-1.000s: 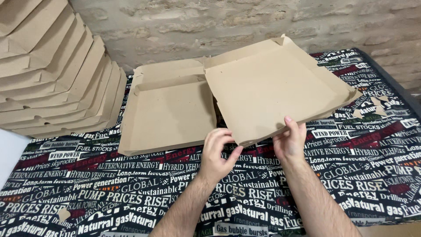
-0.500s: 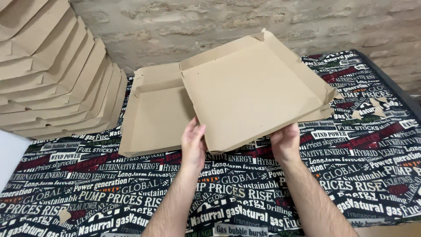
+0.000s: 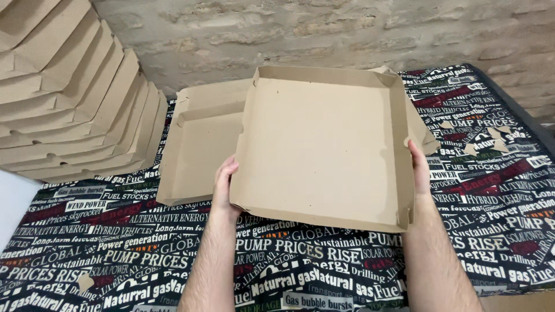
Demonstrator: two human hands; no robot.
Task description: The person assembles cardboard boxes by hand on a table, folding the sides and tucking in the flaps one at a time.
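A brown cardboard pizza box (image 3: 324,144) is lifted off the table and tilted toward me, its inner tray face showing with folded-up side walls. My left hand (image 3: 224,188) grips its left edge near the lower corner. My right hand (image 3: 420,169) holds its right wall. The box's other half (image 3: 199,153) lies flat behind it to the left, still joined to it.
A leaning stack of folded cardboard boxes (image 3: 69,98) fills the upper left. The table wears a black cloth with white and red lettering (image 3: 144,254). Small cardboard scraps (image 3: 491,138) lie at the right. A rough stone wall (image 3: 318,29) stands behind.
Both hands have raised the box half and turned it toward me, so the tray's inside with its raised walls now faces the camera. My hands shifted from the front edge to its two sides.
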